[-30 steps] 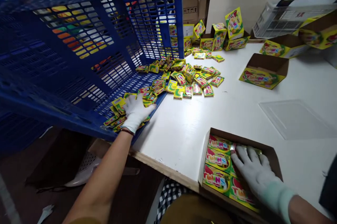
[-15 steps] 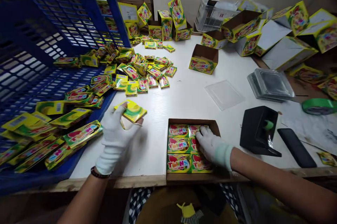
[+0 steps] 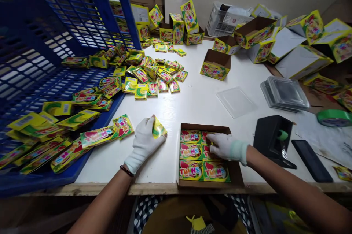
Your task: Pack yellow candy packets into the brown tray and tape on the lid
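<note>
My left hand (image 3: 145, 139), in a white glove, is closed around a small yellow-green Twins box (image 3: 159, 128) just above or on the white table. Another small Twins box (image 3: 123, 126) lies left of it, by the crate's edge. In front of me sits an open brown cardboard carton (image 3: 237, 175) with small Twins boxes (image 3: 190, 170) laid face up in two columns. My gloved right hand (image 3: 224, 146) reaches into its right column, fingers bent down over a Twins box there. The hand partly hides that box.
A blue plastic crate (image 3: 79, 173) of small Twins boxes lies at left, with a loose pile (image 3: 156, 71) beyond. Display cartons (image 3: 216, 66) stand at the back. Plastic lids (image 3: 287, 93), a tape dispenser (image 3: 271, 140), green tape (image 3: 334, 117) and a phone (image 3: 312, 160) lie right.
My left hand has moved right, towards the carton, with a Twins box. Another Twins box now shows by the crate's edge. My right hand stays in the carton; the view has shifted slightly.
</note>
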{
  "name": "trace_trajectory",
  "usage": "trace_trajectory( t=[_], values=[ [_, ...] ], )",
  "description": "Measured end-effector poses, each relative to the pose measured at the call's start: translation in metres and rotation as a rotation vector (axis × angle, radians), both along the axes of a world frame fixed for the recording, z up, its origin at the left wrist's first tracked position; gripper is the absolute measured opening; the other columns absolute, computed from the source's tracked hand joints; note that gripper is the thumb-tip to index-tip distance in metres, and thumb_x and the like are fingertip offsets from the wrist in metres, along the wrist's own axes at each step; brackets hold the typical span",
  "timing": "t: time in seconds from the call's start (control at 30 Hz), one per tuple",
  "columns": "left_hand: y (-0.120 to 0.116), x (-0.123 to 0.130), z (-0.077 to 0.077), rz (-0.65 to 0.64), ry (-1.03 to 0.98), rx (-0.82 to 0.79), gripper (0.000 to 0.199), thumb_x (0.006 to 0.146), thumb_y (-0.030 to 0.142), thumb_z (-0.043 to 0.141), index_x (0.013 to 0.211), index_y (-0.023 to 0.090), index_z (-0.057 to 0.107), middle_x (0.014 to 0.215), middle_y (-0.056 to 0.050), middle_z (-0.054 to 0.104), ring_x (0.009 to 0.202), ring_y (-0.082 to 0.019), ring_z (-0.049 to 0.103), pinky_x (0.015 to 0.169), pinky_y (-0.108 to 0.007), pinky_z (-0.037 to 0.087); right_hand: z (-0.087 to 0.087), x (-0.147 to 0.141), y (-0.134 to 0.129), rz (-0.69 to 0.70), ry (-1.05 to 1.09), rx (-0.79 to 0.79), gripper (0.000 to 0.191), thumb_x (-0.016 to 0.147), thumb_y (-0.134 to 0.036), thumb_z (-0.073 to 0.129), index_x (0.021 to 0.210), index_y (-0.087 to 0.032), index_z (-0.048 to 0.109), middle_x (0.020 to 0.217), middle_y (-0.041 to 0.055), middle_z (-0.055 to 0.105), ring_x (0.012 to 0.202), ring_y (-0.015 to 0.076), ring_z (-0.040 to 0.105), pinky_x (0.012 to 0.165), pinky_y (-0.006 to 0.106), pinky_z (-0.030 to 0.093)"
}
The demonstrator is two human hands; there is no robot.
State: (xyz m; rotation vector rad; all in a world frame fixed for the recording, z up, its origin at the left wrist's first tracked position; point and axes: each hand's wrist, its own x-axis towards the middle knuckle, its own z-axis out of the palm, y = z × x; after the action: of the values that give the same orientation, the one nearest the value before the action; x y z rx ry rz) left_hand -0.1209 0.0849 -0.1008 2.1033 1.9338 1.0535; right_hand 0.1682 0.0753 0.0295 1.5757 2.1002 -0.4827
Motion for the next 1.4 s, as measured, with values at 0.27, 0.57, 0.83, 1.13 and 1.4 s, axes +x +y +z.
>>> trace_trajectory(
  t=[0.27, 0.57, 0.83, 1.13, 1.4],
  values=[
    [-0.025, 0.017, 0.046, -0.134, -0.237, 0.501, 0.086, 0.074, 0.040, 0.077, 0.144, 0.014, 0.033, 0.135, -0.019, 0.045, 0.128, -0.030, 0.045, 0.109, -0.046, 0.040, 0.046, -0.069, 0.029, 0.064, 0.698, 0.182, 0.050, 0.089, -0.050, 0.052, 0.130, -0.020, 0.054, 0.106, 0.0059, 0.068, 0.089, 0.0191, 0.064, 0.080, 0.031, 0.048],
    [-0.016, -0.057, 0.039, 0.296, 0.257, -0.030, 0.092, 0.074, 0.075, 0.061, 0.135, 0.007, 0.049, 0.129, -0.027, 0.050, 0.120, -0.045, 0.047, 0.100, -0.065, 0.033, 0.021, -0.166, 0.087, 0.188, -0.080, 0.282, 0.059, 0.079, -0.009, 0.056, 0.135, 0.004, 0.043, 0.112, 0.0310, 0.061, 0.101, 0.0421, 0.063, 0.078, 0.052, 0.050],
    [-0.010, -0.084, 0.006, 0.334, 0.227, -0.168, 0.055, 0.077, 0.030, 0.060, 0.129, 0.010, 0.055, 0.120, -0.017, 0.057, 0.106, -0.034, 0.056, 0.097, -0.050, 0.043, -0.016, -0.194, 0.103, 0.334, 0.007, 0.123, 0.048, 0.090, -0.043, 0.055, 0.119, -0.005, 0.061, 0.118, 0.0241, 0.063, 0.113, 0.0363, 0.061, 0.093, 0.047, 0.050],
    [-0.016, -0.013, 0.029, -0.038, -0.433, 0.390, 0.048, 0.080, 0.013, 0.060, 0.127, 0.016, 0.055, 0.135, -0.012, 0.051, 0.129, -0.022, 0.048, 0.112, -0.038, 0.040, 0.003, -0.185, 0.123, -0.083, 0.658, -0.334, 0.091, 0.080, -0.049, 0.070, 0.149, -0.012, 0.023, 0.100, 0.0130, 0.066, 0.053, 0.0129, 0.059, 0.043, 0.025, 0.046],
    [-0.033, -0.046, 0.038, -0.009, 0.160, 0.115, 0.076, 0.078, 0.024, 0.064, 0.147, 0.013, 0.033, 0.148, -0.024, 0.035, 0.135, -0.038, 0.038, 0.106, -0.057, 0.037, 0.000, -0.128, 0.169, -0.021, 0.657, -0.278, 0.035, 0.086, -0.026, 0.061, 0.117, -0.012, 0.054, 0.071, -0.0011, 0.054, 0.045, 0.0040, 0.039, 0.040, 0.017, 0.029]
  ],
)
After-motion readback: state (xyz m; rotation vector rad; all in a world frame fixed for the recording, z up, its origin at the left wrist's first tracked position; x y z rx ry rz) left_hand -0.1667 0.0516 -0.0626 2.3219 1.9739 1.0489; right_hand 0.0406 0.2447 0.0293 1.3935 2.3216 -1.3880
